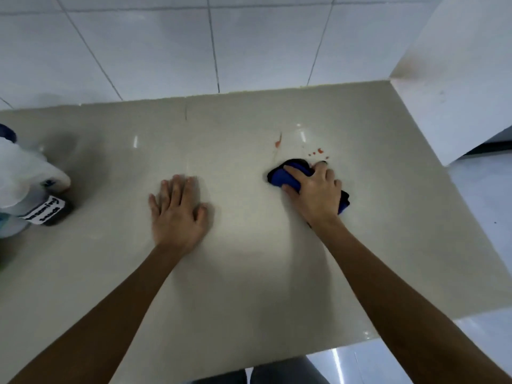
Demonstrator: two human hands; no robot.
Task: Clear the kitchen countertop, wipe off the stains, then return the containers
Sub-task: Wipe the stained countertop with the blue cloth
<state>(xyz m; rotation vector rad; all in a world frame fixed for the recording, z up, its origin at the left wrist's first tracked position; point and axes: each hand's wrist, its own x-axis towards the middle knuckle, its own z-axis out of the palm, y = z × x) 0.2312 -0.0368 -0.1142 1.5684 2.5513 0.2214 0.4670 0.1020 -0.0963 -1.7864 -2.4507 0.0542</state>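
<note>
A beige glossy countertop fills the view. My right hand grips a bunched blue cloth and presses it on the counter at the right of centre. Just beyond the cloth lie small red stains, and a thin red streak sits a little to their left. My left hand rests flat on the bare counter, fingers spread, holding nothing. At the far left edge stand containers: a white one and a dark one with a white label.
White tiled wall runs along the back of the counter. A white block or wall bounds the counter at the right. The counter's front and right edges drop to a pale floor.
</note>
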